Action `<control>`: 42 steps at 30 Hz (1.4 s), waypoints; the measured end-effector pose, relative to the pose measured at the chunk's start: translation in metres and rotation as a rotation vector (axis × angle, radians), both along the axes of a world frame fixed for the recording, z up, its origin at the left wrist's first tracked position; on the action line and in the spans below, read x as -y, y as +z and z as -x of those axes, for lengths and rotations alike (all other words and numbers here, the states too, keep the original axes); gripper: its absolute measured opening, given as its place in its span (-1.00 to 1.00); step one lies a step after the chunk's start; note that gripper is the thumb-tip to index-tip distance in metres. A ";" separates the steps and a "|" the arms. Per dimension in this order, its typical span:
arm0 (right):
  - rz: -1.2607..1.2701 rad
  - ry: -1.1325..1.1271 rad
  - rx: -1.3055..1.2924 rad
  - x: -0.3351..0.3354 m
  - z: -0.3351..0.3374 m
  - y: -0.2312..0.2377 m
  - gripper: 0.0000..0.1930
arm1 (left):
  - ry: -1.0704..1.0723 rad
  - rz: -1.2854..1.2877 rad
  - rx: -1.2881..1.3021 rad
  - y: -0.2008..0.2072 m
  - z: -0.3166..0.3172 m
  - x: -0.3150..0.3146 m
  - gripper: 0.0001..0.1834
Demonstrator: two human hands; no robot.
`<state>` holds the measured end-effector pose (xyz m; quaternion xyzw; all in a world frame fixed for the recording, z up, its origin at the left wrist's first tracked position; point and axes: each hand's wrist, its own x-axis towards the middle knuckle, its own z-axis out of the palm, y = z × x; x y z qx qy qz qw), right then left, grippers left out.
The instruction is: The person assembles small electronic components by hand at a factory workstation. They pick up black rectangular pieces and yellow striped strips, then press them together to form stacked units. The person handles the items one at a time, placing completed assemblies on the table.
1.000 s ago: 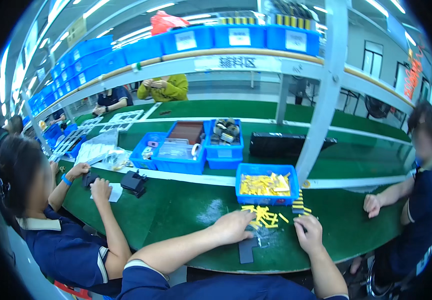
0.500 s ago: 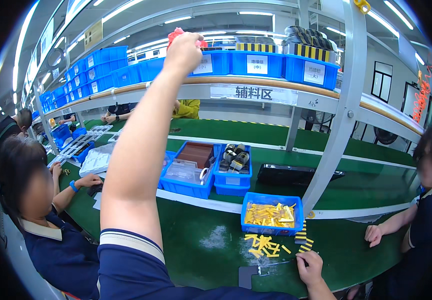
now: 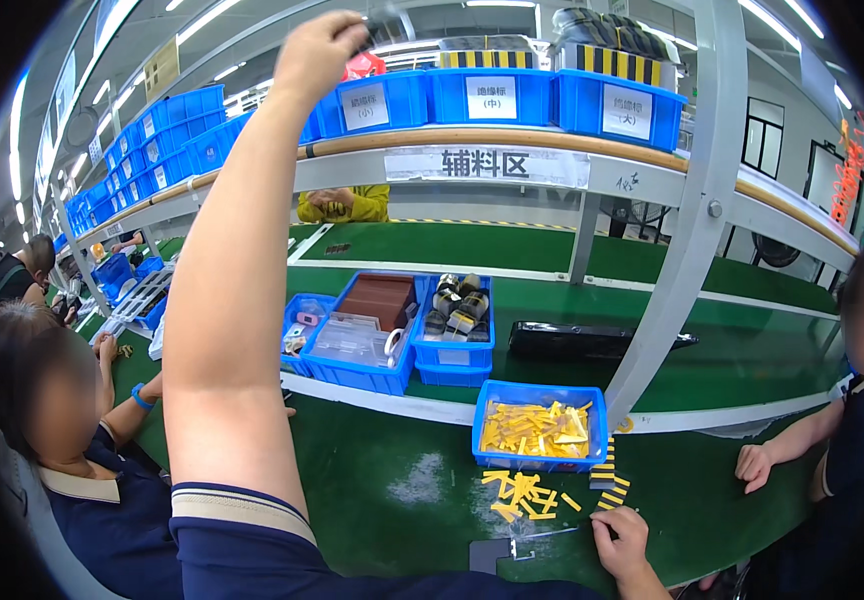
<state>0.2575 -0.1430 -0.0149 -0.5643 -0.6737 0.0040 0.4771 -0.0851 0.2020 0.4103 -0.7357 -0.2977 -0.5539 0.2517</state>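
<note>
The left hand (image 3: 324, 45) is raised high toward the upper shelf of blue bins (image 3: 492, 95), fingers closed, seemingly pinching something small and dark; what it is cannot be told. The right hand (image 3: 624, 535) rests low at the near edge of the desk (image 3: 392, 520), fingers curled loosely, touching a thin tool beside a dark flat piece (image 3: 490, 552). Loose yellow strips (image 3: 524, 495) lie scattered just in front of it, with many more in the blue tray (image 3: 540, 425) behind them. Judging by this, the work looks only partly done: most strips remain in the tray and few are laid out.
</note>
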 end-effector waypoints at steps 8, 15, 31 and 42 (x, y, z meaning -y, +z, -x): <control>0.199 0.051 -0.541 0.008 0.002 0.012 -0.90 | -0.330 -0.298 -0.294 -0.197 -0.094 0.179 -0.77; 0.579 0.646 -1.355 -0.017 0.042 0.068 -0.54 | -0.557 0.099 -0.442 -0.327 -0.121 0.256 -0.73; 0.433 0.461 -0.340 -0.035 0.032 0.078 -0.58 | -1.051 1.715 -0.006 -0.362 -0.116 0.229 -0.55; 0.054 0.301 0.335 -0.050 0.027 0.077 -0.61 | -1.057 1.786 0.257 -0.378 -0.106 0.215 -0.47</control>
